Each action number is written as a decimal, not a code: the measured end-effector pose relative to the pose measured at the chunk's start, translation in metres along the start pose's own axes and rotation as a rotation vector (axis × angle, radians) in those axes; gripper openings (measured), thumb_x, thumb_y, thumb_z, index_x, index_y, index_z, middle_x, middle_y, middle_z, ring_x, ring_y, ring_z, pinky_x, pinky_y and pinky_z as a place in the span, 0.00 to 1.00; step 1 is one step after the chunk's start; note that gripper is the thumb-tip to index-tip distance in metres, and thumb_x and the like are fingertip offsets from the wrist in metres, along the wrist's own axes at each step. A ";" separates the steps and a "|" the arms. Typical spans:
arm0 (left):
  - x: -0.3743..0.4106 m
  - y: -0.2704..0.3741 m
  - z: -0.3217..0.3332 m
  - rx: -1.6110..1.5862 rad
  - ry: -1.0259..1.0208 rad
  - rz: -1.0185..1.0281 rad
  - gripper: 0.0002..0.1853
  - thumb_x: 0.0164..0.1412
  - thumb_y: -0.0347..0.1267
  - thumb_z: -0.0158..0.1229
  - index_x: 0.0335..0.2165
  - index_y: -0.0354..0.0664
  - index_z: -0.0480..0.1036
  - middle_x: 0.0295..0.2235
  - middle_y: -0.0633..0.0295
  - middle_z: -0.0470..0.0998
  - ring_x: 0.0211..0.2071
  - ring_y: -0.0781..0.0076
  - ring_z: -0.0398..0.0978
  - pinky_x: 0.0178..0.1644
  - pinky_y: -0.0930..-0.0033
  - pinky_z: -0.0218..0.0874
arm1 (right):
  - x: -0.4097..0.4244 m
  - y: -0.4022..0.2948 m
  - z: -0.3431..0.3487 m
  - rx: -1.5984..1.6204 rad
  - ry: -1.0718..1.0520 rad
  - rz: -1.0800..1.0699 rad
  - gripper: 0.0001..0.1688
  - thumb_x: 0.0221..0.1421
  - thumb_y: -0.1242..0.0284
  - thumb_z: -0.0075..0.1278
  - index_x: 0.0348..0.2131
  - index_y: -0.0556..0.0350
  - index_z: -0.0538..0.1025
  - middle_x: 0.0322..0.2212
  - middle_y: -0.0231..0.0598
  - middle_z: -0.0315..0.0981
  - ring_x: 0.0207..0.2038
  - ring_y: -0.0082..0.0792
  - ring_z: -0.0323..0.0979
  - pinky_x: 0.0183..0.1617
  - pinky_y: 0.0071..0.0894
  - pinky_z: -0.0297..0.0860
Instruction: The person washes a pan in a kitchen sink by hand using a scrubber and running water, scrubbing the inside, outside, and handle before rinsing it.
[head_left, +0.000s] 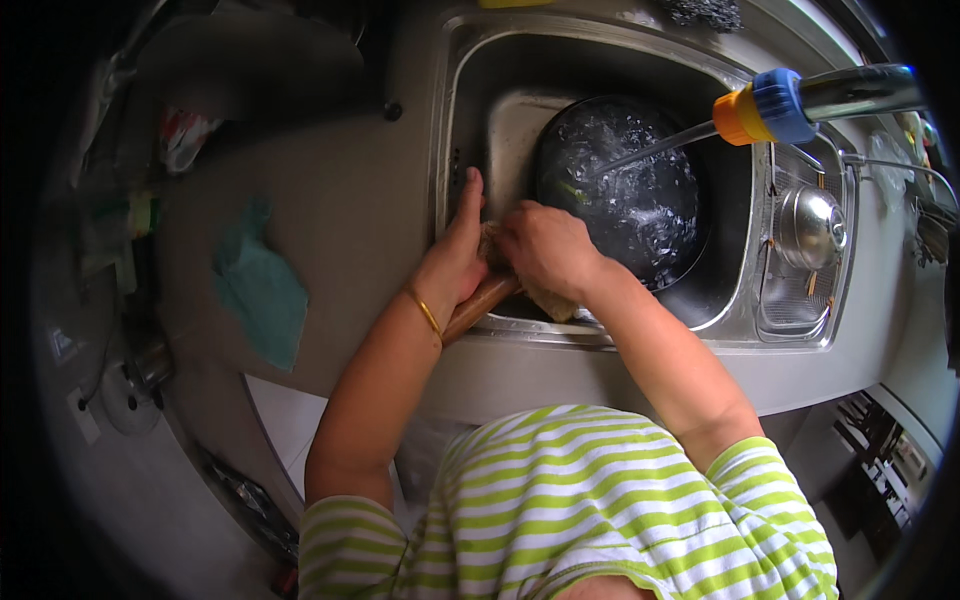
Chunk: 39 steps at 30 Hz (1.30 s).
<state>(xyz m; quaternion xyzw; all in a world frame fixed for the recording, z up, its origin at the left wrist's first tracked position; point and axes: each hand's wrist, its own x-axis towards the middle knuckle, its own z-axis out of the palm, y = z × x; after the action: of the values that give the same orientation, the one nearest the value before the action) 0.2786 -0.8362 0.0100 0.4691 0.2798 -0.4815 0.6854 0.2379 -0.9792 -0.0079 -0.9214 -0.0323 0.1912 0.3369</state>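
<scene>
My right hand (551, 244) is closed over a rough brown scrubbing cloth (553, 301), slightly blurred, at the sink's near left side. My left hand (457, 251) has one digit stretched upward and meets the upper part of the cloth; its other fingers are hidden. A brown wooden handle (484, 306) slants across the sink's near rim and passes under my left wrist. Beyond my hands, a round black pan (622, 195) full of rippling water sits in the steel sink (517, 112). A bit of green floats in it. Water streams into the pan from a tap nozzle (765, 109).
A teal cloth (262, 292) lies on the counter (360, 225) to the left. Right of the basin, a steel bowl (810, 225) rests upside down in a wire basket (787, 307). A dark metal scourer (705, 13) lies behind the sink. The tap overhangs the basin's right side.
</scene>
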 end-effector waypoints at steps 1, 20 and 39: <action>0.002 -0.004 -0.006 -0.012 0.058 0.017 0.65 0.52 0.75 0.45 0.69 0.40 0.35 0.70 0.47 0.38 0.70 0.50 0.41 0.67 0.42 0.45 | -0.007 0.000 -0.004 0.039 0.028 -0.034 0.10 0.56 0.67 0.53 0.31 0.56 0.77 0.33 0.48 0.70 0.36 0.54 0.74 0.38 0.51 0.70; -0.030 -0.030 -0.008 1.606 0.091 0.551 0.15 0.50 0.27 0.61 0.37 0.36 0.69 0.34 0.46 0.76 0.39 0.41 0.74 0.45 0.48 0.66 | -0.035 0.096 -0.061 0.680 -0.220 0.270 0.25 0.51 0.69 0.60 0.47 0.62 0.76 0.38 0.41 0.78 0.41 0.30 0.74 0.48 0.29 0.69; -0.020 0.015 -0.016 1.033 -0.273 -0.055 0.15 0.50 0.27 0.65 0.36 0.33 0.72 0.26 0.65 0.74 0.23 0.79 0.73 0.27 0.75 0.67 | 0.023 0.026 -0.054 -0.175 -0.425 -0.424 0.26 0.35 0.65 0.66 0.38 0.53 0.80 0.41 0.40 0.76 0.57 0.43 0.63 0.68 0.62 0.49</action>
<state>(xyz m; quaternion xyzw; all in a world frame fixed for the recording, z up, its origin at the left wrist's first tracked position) 0.2859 -0.8120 0.0260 0.6709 -0.0730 -0.6309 0.3827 0.2780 -1.0281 0.0059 -0.8590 -0.3098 0.3016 0.2743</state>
